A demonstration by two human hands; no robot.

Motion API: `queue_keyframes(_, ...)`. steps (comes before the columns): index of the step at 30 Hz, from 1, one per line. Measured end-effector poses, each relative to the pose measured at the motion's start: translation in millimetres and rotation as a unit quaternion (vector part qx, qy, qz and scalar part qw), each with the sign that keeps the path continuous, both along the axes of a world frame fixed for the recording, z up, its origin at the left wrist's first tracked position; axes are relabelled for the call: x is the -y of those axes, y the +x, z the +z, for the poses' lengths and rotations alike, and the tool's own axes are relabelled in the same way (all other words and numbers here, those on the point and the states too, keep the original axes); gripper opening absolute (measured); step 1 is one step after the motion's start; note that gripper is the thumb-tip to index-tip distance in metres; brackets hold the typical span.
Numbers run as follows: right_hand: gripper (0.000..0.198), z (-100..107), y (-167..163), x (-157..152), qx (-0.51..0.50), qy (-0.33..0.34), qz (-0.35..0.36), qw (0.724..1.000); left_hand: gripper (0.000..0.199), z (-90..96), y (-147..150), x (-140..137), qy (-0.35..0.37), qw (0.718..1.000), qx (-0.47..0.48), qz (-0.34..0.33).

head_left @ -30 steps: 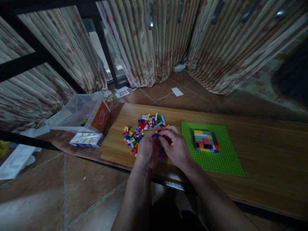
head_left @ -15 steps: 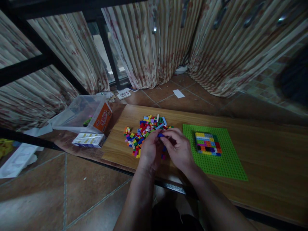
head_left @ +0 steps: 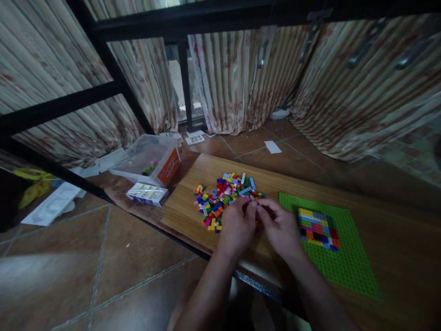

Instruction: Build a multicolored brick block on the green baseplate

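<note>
My left hand (head_left: 238, 225) and my right hand (head_left: 280, 229) meet at the fingertips over the right side of a pile of building bricks (head_left: 220, 197). Both are closed in a pinch around a small building brick, mostly covered by the fingers; its colour is unclear. The loose bricks are of many colours and sizes. Right of my right hand lies a green baseplate (head_left: 354, 257). On it sits a roughly square patch of multicoloured bricks (head_left: 317, 228), set closely side by side.
The wooden board (head_left: 193, 179) carries bricks and baseplate. Left of it stand a clear plastic bin (head_left: 138, 158) with an orange label and a small white and purple box (head_left: 147, 194). A black metal frame (head_left: 113, 87) and striped curtains (head_left: 227, 82) rise behind. White paper (head_left: 273, 146) lies on the tiled floor.
The view has swung left and up, so everything sits further right and lower. A blue brick showed between my fingertips before; now the fingers cover most of what they hold.
</note>
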State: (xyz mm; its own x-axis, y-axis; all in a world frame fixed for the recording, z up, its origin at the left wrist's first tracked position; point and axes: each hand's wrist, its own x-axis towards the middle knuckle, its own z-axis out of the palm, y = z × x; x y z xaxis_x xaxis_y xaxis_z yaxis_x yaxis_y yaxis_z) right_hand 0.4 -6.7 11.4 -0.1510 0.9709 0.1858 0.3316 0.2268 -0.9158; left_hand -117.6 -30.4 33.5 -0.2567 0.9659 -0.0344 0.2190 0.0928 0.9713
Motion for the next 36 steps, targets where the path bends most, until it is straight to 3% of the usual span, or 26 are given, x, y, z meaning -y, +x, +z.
queue_keyframes(8, 0.032, 0.2, -11.9, 7.9, -0.236, -0.194, -0.052, 0.951, 0.026, 2.6, 7.4, 1.8, -0.027, 1.0, 0.012, -0.003)
queue_keyframes(13, 0.032, 4.5, -12.2, 10.6, -0.27, -0.219, -0.05, 0.936, 0.025, -1.6, 6.4, 3.5, -0.02, 1.0, 0.01, -0.009)
queue_keyframes(19, 0.032, 7.1, -11.7, 9.0, -0.309, -0.256, -0.044, 0.915, 0.027, -10.7, 1.2, -1.6, 0.004, 0.993, 0.113, -0.043)
queue_keyframes(22, 0.031, 0.2, -12.4, 6.6, -0.275, -0.222, -0.072, 0.933, 0.027, -11.3, -11.7, -6.8, 0.0, 0.997, 0.073, 0.003)
queue_keyframes(27, 0.031, -12.7, -10.4, -2.7, -0.069, -0.095, -0.093, 0.989, 0.021, -10.1, -41.3, -16.1, -0.005, 0.996, 0.001, 0.094)
queue_keyframes(30, 0.03, -14.7, -12.7, -6.4, 0.011, -0.031, -0.058, 0.998, 0.014, -12.4, -46.8, -21.3, 0.001, 0.995, 0.014, 0.103)
queue_keyframes(36, 0.024, -20.4, -23.8, -6.6, 0.074, 0.035, -0.016, 0.997, 0.013, -23.4, -37.2, -30.0, 0.024, 0.993, 0.062, 0.096)
